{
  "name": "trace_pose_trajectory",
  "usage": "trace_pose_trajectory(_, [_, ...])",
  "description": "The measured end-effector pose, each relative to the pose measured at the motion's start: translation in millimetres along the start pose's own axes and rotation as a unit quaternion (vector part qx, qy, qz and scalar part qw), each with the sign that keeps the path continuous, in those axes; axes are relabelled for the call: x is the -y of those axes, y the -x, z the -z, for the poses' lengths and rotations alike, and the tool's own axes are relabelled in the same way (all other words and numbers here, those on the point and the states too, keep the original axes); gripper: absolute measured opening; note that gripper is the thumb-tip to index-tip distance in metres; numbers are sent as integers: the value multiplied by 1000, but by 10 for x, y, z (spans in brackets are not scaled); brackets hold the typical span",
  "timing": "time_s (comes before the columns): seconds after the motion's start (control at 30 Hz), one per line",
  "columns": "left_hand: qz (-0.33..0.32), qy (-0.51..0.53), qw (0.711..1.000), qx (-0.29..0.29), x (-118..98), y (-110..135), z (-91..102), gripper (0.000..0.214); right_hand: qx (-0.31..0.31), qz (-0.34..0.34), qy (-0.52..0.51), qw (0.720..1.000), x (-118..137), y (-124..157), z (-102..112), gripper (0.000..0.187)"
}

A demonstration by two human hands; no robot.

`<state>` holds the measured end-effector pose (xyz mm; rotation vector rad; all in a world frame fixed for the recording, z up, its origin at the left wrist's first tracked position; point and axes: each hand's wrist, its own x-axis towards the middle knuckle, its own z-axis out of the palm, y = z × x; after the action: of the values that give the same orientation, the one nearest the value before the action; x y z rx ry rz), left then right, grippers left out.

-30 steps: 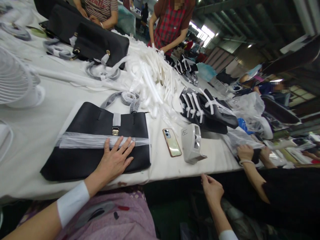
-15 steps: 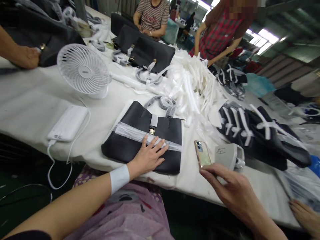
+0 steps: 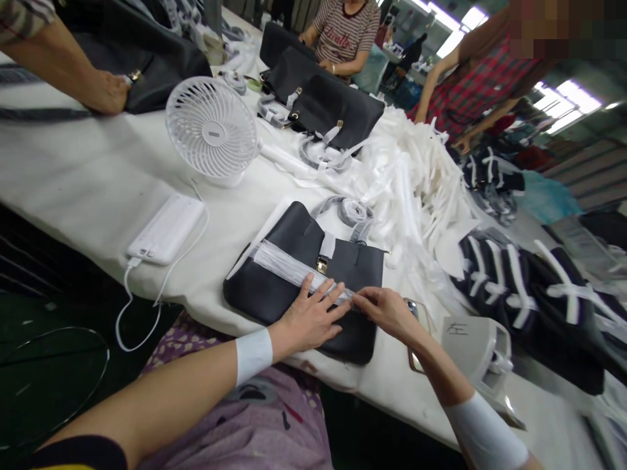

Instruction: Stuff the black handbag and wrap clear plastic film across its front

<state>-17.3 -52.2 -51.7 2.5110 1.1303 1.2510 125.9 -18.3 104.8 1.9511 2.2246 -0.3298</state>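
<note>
A black handbag (image 3: pixel 274 287) with a gold clasp lies flat on the table before me. Across its front runs a translucent plastic strip (image 3: pixel 281 264). My left hand (image 3: pixel 313 316) rests on the bag and strip with its fingers spread. At the bag's right side, my right hand (image 3: pixel 386 310) pinches the strip's right end between thumb and fingers; the fingertips partly hide that end. A wrapped strap (image 3: pixel 353 212) lies coiled behind the bag. Partly behind my right forearm is a phone (image 3: pixel 416 362) on the table.
A white fan (image 3: pixel 214 134) and a white power bank (image 3: pixel 166 228) with a cable stand to the left. White strips (image 3: pixel 416 163) are heaped behind the bag. A grey tape dispenser (image 3: pixel 473 352) and strip-tied black bundles (image 3: pixel 533 294) lie right. Other people work around the table.
My right hand has left the phone and moved left to the strip's end on the bag. My left hand stays flat on the bag. The whole view has shifted.
</note>
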Motion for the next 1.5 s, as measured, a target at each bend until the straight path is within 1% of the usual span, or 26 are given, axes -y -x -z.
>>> trace_pose_trajectory(0.17, [4,-1,1000,1,-4,2,6,54,-1,-12,31,999,13,1,47,35])
trace_pose_trajectory(0.37, [1,-1,1000,2,8,-1,-11,53,-78,-35,103,991,-80,57,81,34])
trace_pose_trajectory(0.53, [1,-10,1000,6,7,-4,11,53,-80,-17,146,986,-109,156,122,37])
trace_pose_trajectory(0.63, [0,-3,1000,8,8,-4,35,53,-83,23,182,979,-20,206,177,35])
trace_pose_trajectory(0.77, [2,0,1000,11,10,0,39,54,-80,117,166,976,249,262,295,29])
trace_pose_trajectory(0.83, [3,5,1000,9,10,2,24,53,-67,160,139,975,422,299,365,27])
trace_pose_trajectory(0.9, [6,14,1000,5,8,2,3,53,-42,201,92,974,582,334,421,25])
trace_pose_trajectory(1.0, [17,27,999,-4,6,-2,-21,54,25,241,-13,970,697,332,425,26])
trace_pose_trajectory(1.07, [21,29,999,-9,7,-4,-24,56,59,224,-74,970,640,266,354,30])
trace_pose_trajectory(1.13, [21,27,999,-11,11,-2,-18,58,75,162,-96,979,489,160,241,33])
trace_pose_trajectory(1.2, [19,23,1000,-9,15,1,-4,57,80,92,-69,990,302,48,127,35])
trace_pose_trajectory(1.27, [17,19,1000,-7,18,4,10,58,71,45,-19,996,150,-31,48,36])
trace_pose_trajectory(1.37, [18,16,1000,-8,19,2,20,61,33,13,50,998,59,-68,9,38])
trace_pose_trajectory(1.5, [20,10,1000,-4,17,-5,7,61,2,-7,107,994,97,-54,3,40])
